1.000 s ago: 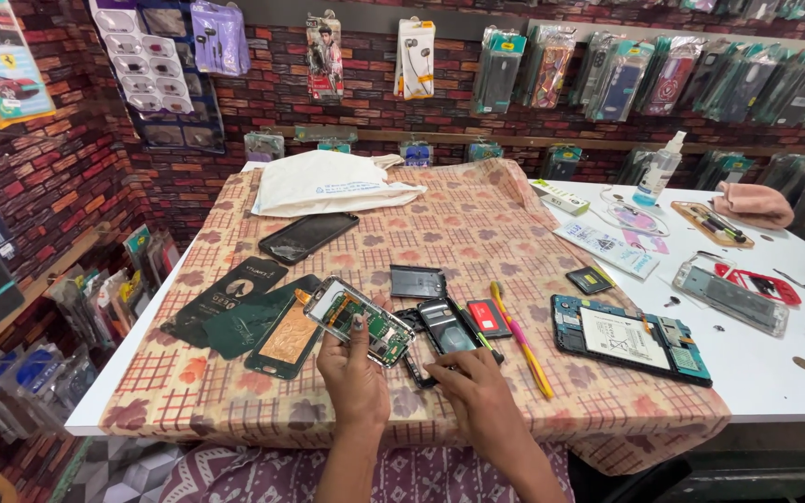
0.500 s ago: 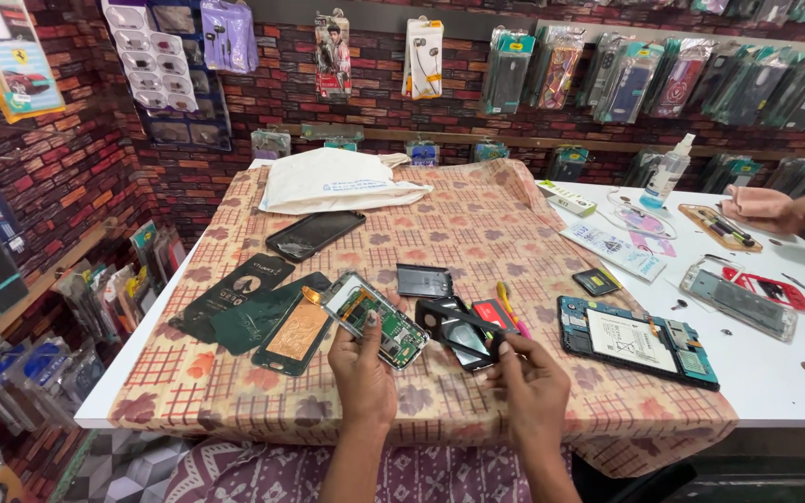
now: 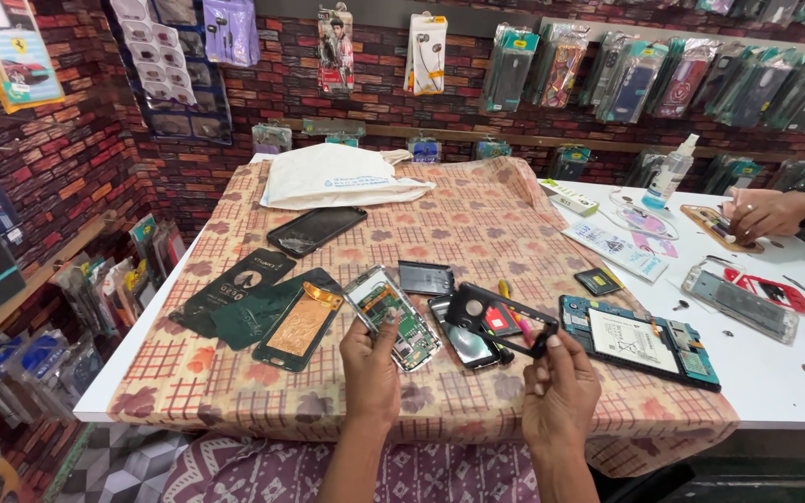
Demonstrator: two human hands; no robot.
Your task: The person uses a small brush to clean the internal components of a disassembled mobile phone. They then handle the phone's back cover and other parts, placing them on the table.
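Near the desk's front edge, the right hand (image 3: 559, 389) pinches a thin black phone frame (image 3: 500, 319), light and easily bent, by its corner; the left hand (image 3: 371, 365) grips the fragile opened phone chassis (image 3: 391, 317) by its edges.

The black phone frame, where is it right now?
In the head view, the black phone frame is held up by the right hand, just right of centre, above the checked cloth and left of the opened phone with the white battery.
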